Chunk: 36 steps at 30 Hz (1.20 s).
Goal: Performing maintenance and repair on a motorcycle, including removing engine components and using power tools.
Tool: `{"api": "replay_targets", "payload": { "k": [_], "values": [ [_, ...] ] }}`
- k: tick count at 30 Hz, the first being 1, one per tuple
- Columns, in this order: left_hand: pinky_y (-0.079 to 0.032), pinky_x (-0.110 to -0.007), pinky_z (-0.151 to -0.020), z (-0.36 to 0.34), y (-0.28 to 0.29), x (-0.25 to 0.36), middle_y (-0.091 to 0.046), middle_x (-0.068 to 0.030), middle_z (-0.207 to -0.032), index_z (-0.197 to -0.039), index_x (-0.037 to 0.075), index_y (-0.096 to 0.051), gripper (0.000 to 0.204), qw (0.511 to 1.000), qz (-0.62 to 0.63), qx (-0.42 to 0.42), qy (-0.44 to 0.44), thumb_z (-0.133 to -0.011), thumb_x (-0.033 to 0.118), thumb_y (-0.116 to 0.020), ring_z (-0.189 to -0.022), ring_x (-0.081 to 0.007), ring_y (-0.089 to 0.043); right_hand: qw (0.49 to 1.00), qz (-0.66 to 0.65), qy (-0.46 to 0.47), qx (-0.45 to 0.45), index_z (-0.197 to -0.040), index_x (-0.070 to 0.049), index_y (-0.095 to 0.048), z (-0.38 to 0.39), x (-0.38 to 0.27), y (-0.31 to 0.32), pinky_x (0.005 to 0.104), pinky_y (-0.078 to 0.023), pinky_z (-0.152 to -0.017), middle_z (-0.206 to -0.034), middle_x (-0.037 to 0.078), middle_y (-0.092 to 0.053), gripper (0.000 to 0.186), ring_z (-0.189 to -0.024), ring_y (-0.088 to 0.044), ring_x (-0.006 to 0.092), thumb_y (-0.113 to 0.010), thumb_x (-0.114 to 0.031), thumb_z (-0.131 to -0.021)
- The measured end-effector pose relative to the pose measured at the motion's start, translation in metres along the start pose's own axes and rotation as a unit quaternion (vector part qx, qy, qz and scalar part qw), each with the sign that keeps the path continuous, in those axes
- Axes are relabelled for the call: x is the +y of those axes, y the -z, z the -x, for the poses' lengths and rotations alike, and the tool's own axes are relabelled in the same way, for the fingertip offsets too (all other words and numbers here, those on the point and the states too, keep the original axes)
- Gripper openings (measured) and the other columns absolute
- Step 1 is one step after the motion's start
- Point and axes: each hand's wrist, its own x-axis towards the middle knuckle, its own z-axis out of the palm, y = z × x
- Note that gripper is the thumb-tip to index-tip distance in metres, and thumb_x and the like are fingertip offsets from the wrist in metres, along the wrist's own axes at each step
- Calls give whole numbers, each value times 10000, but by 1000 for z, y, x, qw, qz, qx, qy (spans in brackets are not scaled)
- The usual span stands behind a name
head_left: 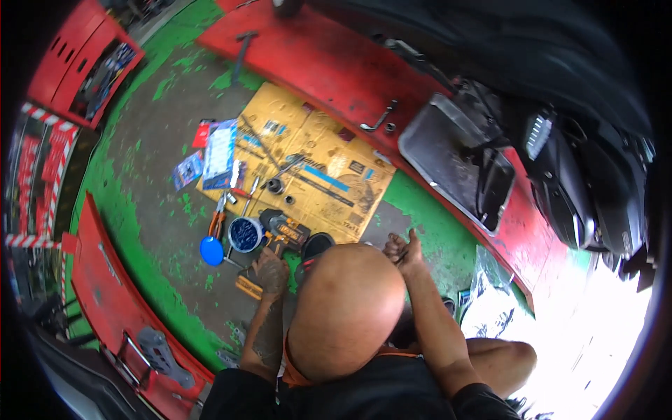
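My left hand is closed round the handle of a yellow and black cordless drill, whose base shows beside my wrist. The drill lies low over the front edge of a flattened cardboard sheet. My right hand is held apart from it, fingers curled and thumb raised; what is in it, if anything, is hidden. Just left of the drill stands an open tub of dark blue grease, with its blue lid alongside. Orange-handled pliers lie near the tub. Sockets rest on the cardboard.
A red lift platform crosses the far side, bearing a wrench, a black tray and a dark motorcycle. A hammer lies at its far-left edge. Blue packets overlap the cardboard. A red tool cabinet stands far left.
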Motion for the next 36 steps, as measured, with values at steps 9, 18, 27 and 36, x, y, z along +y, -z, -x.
{"api": "replay_targets", "payload": {
  "k": [9, 18, 27, 36],
  "values": [
    [-508, -512, -784, 7, 52, 9, -655, -175, -977, -1202, 15, -518, 469, 933, 347, -93, 10, -793, 185, -674, -875, -345, -661, 986, 46, 144, 70, -740, -142, -449, 6, -15, 71, 260, -189, -436, -581, -55, -298, 826, -471, -279, 112, -227, -937, -775],
    [-497, -348, -860, 18, 322, 100, -618, -118, -1053, -1150, -20, -568, 398, 687, 637, 0, -349, -972, 337, -571, -967, -198, -580, 778, -16, 427, -461, -839, -54, -495, 263, -55, -146, 208, -342, -432, -815, 25, -368, 810, -690, -379, 136, -305, -841, -860],
    [-481, -303, -751, 59, 432, 213, -623, -118, -945, -1312, -114, -438, 707, 548, 619, 117, -550, -950, 478, -575, -832, -181, -590, 529, -174, 468, -686, -809, -48, -533, 412, -110, -141, 187, -269, -414, -781, 5, -355, 438, -691, -334, 109, -592, -462, -937],
    [-485, -312, -724, 117, 410, 276, -622, -120, -940, -1300, -106, -448, 688, 495, 630, 18, -597, -943, 464, -592, -801, -178, -593, 578, -246, 350, -695, -695, -77, -450, 417, -117, -116, 170, -216, -368, -713, -9, -293, 399, -607, -288, 77, -524, -307, -1012]
  ]
}}
